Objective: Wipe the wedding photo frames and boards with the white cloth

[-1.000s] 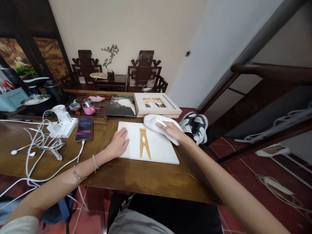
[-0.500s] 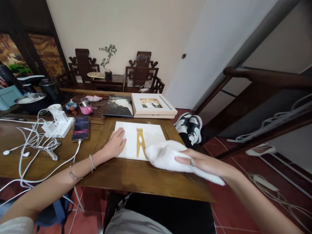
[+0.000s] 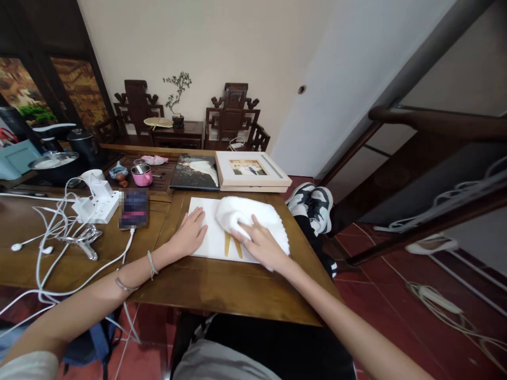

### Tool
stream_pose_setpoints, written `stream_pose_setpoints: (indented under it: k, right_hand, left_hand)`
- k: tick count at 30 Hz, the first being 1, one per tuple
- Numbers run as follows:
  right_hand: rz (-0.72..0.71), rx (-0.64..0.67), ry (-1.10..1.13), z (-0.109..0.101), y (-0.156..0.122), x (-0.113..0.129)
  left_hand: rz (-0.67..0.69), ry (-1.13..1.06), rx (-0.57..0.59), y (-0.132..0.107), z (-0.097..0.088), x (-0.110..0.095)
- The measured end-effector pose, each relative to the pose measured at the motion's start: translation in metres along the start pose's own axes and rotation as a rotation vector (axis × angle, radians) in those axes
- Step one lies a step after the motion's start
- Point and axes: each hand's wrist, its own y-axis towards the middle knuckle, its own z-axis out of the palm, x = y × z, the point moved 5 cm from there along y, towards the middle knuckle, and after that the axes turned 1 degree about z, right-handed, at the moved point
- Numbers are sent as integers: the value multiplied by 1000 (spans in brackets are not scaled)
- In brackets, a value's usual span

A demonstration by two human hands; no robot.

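Note:
A white rectangular board (image 3: 206,245) with a gold shape (image 3: 233,247) on it lies on the wooden table in front of me. My left hand (image 3: 190,232) rests flat on the board's left edge, fingers stretched out and nothing in it. My right hand (image 3: 261,240) is closed on a white fluffy cloth (image 3: 263,211) and presses it on the board. The cloth covers the upper part of the gold shape and the board's right side; only the shape's two lower prongs show.
Behind the board lie a dark picture panel (image 3: 195,173) and a light framed picture (image 3: 253,171). To the left are a phone (image 3: 133,208), a power strip (image 3: 103,206), tangled white cables and a pink cup (image 3: 141,176). Another person's shoes (image 3: 319,203) show beyond the table's right edge.
My right hand has moved the cloth left and away from me, from the board's right corner onto the gold shape, now partly covered. My left hand has stayed in place.

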Motion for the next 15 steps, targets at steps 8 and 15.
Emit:
stream_pose_setpoints:
  k: [8, 15]
  right_hand:
    - [-13, 286, 74, -23, -74, -1]
    - [-57, 64, 90, -30, 30, -26]
  left_hand:
    - [-9, 5, -7, 0, 1, -1]
    - [0, 6, 15, 0, 1, 1]
